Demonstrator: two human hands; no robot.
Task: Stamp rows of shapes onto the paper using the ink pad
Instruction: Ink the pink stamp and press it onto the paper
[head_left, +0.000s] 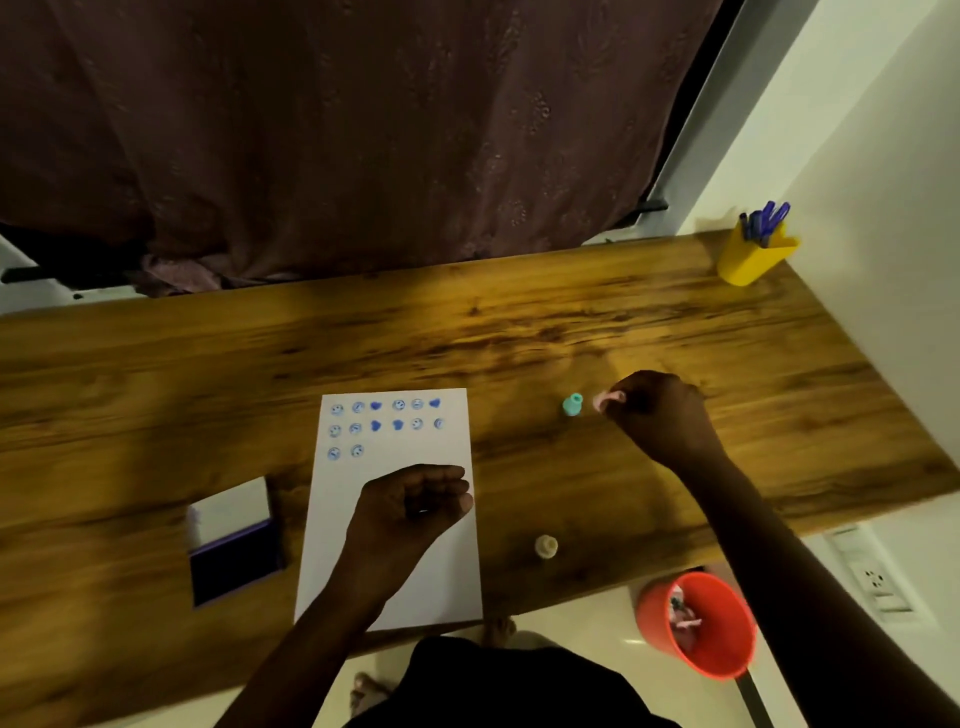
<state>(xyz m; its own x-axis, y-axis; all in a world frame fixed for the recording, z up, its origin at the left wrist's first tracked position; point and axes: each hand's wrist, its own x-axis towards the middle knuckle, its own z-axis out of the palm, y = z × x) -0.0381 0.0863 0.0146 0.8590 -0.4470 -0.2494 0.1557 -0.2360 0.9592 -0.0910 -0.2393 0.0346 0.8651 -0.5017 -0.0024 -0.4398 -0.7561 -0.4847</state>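
A white sheet of paper (363, 545) lies on the wooden desk (571, 322) with blue smiley and heart stamps in rows near its top. My left hand (410, 506) rests on the paper's middle, fingers curled, holding nothing visible. My right hand (657, 415) is out to the right of the paper, fingers pinched on a small pink stamp (605, 400). A teal stamp (572, 404) stands just left of it. A cream stamp (546, 546) stands near the desk's front edge. The open ink pad (234, 551) with dark blue ink sits left of the paper.
A yellow holder with blue pens (753, 252) stands at the desk's far right corner. An orange bucket (696, 626) sits on the floor below the front edge. A dark curtain (337, 130) hangs behind the desk. A white wall (883, 182) bounds the right.
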